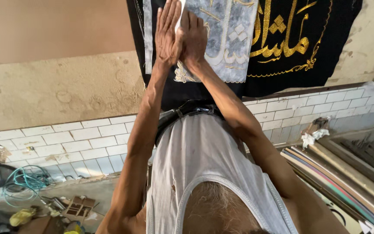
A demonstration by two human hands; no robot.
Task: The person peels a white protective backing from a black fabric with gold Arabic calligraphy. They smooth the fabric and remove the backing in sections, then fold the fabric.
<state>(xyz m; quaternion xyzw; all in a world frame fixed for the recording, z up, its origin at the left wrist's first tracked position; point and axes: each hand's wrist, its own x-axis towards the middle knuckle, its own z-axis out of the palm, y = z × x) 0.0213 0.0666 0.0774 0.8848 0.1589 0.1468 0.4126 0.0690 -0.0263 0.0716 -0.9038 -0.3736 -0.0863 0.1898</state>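
A black cloth [291,65] with gold embroidered lettering lies spread out below me, beyond my waist. On it rests a pale grey panel [234,47] with a faint lettering pattern and a lace-like edge. My left hand [168,32] is stretched flat with its fingers together, pressed against the panel's left part. My right hand [194,40] sits right beside it, touching it, with fingers curled around a small white piece [180,13] that shows between the two hands. My white sleeveless shirt [204,160] and black belt [187,110] fill the lower middle.
A white tiled wall [83,141] runs across the middle. Long frame mouldings [347,173] and a crumpled white rag [314,135] lie at the right. Green cable [22,182], a yellow item [22,216] and small clutter sit at the lower left. A brown board [57,26] is at the top left.
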